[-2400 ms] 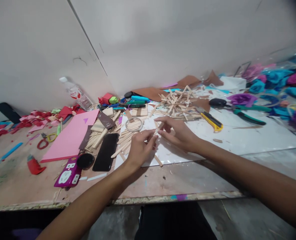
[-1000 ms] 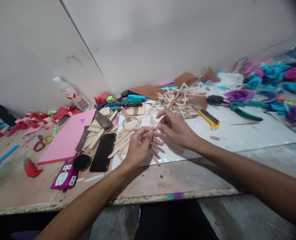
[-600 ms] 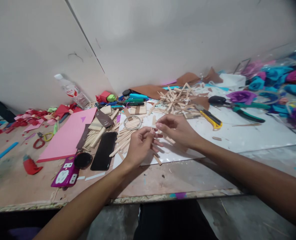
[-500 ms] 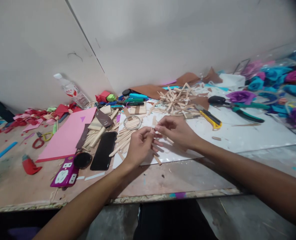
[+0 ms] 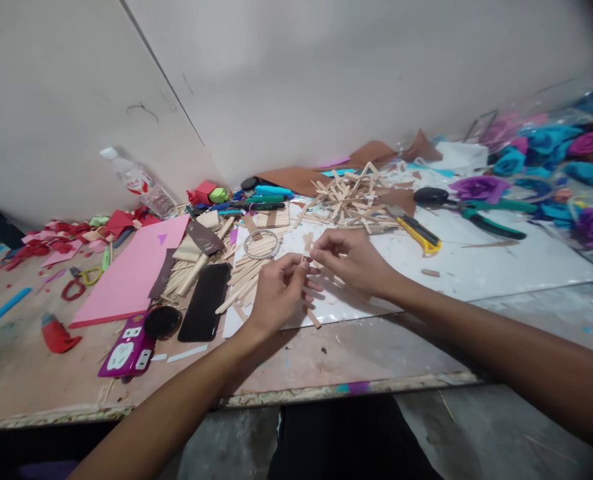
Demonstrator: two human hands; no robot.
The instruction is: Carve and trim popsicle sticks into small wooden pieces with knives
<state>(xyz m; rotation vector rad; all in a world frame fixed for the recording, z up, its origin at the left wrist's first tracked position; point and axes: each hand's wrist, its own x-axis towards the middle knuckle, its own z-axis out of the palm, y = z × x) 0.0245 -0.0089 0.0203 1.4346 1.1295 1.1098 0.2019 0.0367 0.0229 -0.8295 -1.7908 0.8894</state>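
Wooden stick (image 5: 307, 243), long axis upright, between left hand (image 5: 280, 295), right hand (image 5: 352, 261)

You are facing the worktop (image 5: 356, 353): phone (image 5: 203, 303) lying left of the sheet (image 5: 501, 263), stick heap (image 5: 349, 197) sitting toward the back edge, cutter (image 5: 416, 233) beside it.

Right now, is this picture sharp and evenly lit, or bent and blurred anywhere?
Head view: sharp in the middle, where the left hand and right hand pinch a wooden stick; the paper flowers at the right edge smear; the top right corner goes dark; the table edge tilts; soft light, faint shadows on the white sheet.
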